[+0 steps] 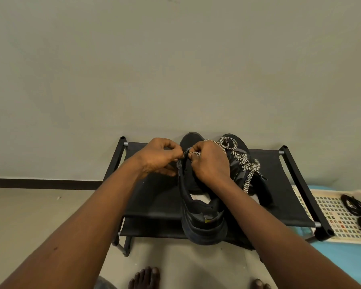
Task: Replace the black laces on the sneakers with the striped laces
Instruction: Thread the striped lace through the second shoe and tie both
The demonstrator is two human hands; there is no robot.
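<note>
Shoe rack point(154, 201): shelf of black cloth, matt, fine weave, stretched taut. Its side posts point(306, 188) are black plastic with a slight sheen; the tube ends point(126, 143) at the corners are bare grey metal.

Near sneaker point(202, 224), on the rack's front edge: black textile upper, matt; thick sole, rubbery and dull.

Far sneaker point(241, 142), at the rack's back: same matt black.

Striped laces point(243, 161): woven cord, black-and-white zigzag, coarse.

Tray point(331, 213), right of the rack: cream plastic grid, smooth.

Black laces point(353, 205) in it: thin matt cord.

Mat point(331, 259) under the tray: blue, smooth.

Floor point(40, 215) left of the rack: beige, smooth, low sheen.

Wall point(175, 59) behind the rack: matt paint.
</note>
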